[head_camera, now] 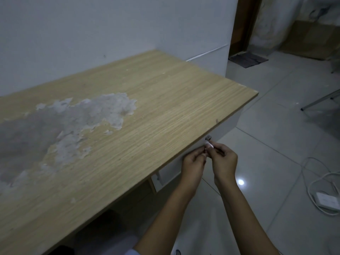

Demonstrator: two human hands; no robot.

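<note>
A wooden desk (165, 100) with a worn, peeled patch on its top fills the left of the head view. Under its front edge is a white drawer front (226, 124) with a small metal lock (208, 138). Just below the lock, my left hand (193, 162) and my right hand (223, 159) meet. Together they pinch a small pale object (209, 145), too small and blurred to name. Both hands have curled fingers.
A white wall runs behind the desk. Grey floor tiles spread to the right, with a white power strip (327, 200) and its looping cable near the right edge. A metal leg (320, 100) slants in from the right. A dark mat (248, 59) lies by a far doorway.
</note>
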